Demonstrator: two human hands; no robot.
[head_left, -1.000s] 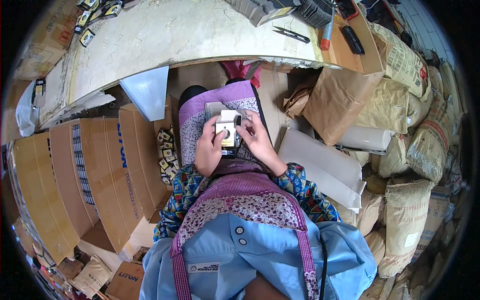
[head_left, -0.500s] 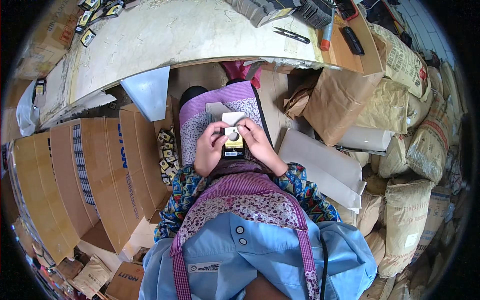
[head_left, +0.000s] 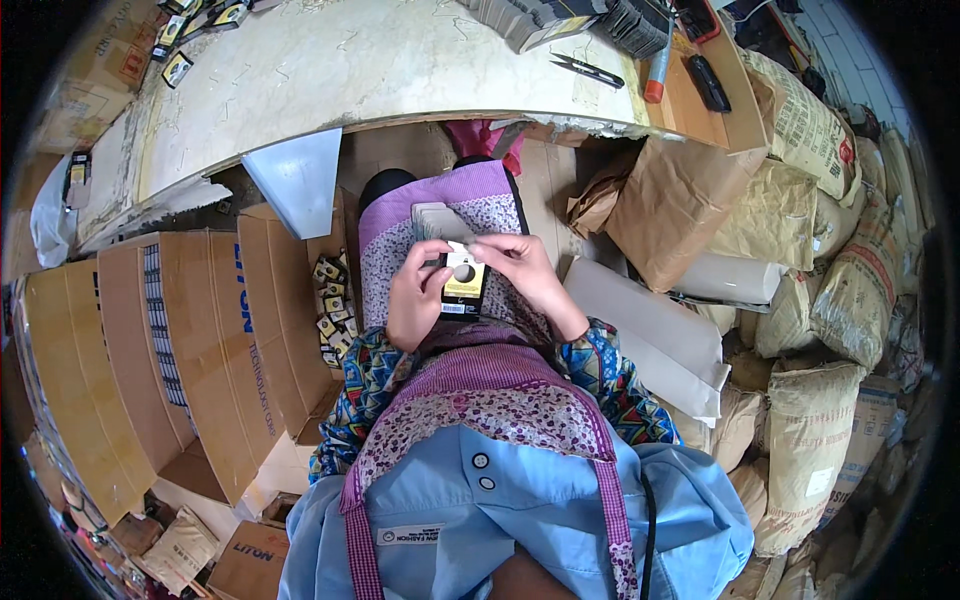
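Over my lap, my left hand (head_left: 415, 298) pinches the left edge of a small black, yellow and white printed card pack (head_left: 466, 285) with a round hole. My right hand (head_left: 525, 272) has its thumb and fingertips closed on the pack's white top end, partly covering it. Just beyond the pack, a stack of pale grey cards (head_left: 430, 222) lies on the purple flowered apron (head_left: 385, 215) across my thighs.
A worktable (head_left: 400, 70) ahead carries thread snips (head_left: 588, 70), stacked dark cards (head_left: 535, 20) and an orange-capped tube (head_left: 656, 78). To the left, an open carton (head_left: 205, 330) stands beside a box of finished-looking packs (head_left: 335, 305). Woven sacks (head_left: 815, 450) crowd the right.
My right hand has shifted up and its fingers now cover the pack's white top flap, which stood exposed before. My left hand stays at the pack's left edge.
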